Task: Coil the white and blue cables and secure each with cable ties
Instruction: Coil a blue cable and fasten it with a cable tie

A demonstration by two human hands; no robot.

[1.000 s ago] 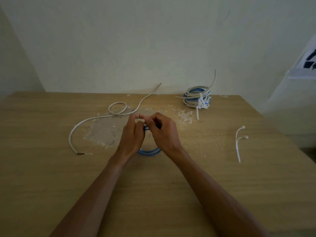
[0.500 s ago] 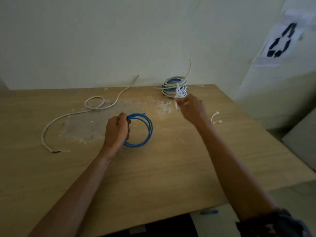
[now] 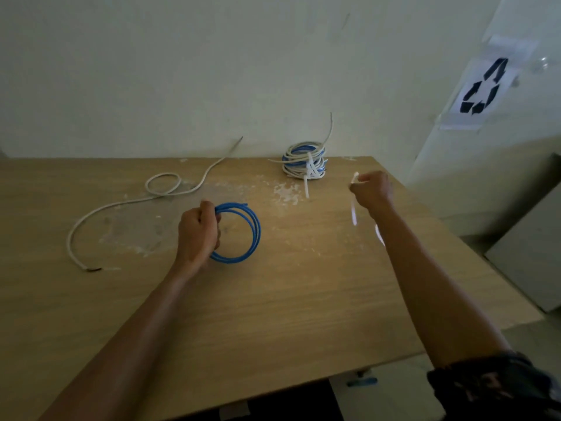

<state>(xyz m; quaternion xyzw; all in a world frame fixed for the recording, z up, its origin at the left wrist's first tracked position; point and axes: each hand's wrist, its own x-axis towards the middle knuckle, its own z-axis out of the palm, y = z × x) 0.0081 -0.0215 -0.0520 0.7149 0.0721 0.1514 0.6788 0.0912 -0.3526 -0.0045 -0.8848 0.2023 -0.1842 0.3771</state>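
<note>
Pale wooden table (image 3: 273, 299) fills the lower part of the head view, its near edge cutting across the bottom, with a dark patterned sleeve (image 3: 485, 384) at the lower right corner. 2 bare forearms reach out over the wood from there

Left hand (image 3: 198, 232) sits near the middle of the table, fingers curled tight around the left side of a thin blue cable wound into a round coil (image 3: 257, 230) of about 3 turns. The coil lies flat or nearly flat on the wood, and its free end pokes out at the top, just right of the knuckles

Right hand (image 3: 372, 189) is farther out and well to the right, near the table's right edge, raised a little, with fingertips pinching the top of a white plastic cable tie (image 3: 353, 211) that hangs straight down. A second white strip (image 3: 379, 235) shows just beside the forearm, too blurred to tell whether it is held or lying on the table

Left of the coil, a loose white cable (image 3: 121, 205) snakes across the wood, dark-tipped at its near end, forming 1 small loop before rising towards the wall

At the far edge stands a stacked bundle of white and blue coils (image 3: 303, 161), bound by white ties whose tail points towards the viewer

Behind it is a plain cream wall (image 3: 182, 71), and on the right a paper sign with a black recycling symbol (image 3: 482, 86)
</note>
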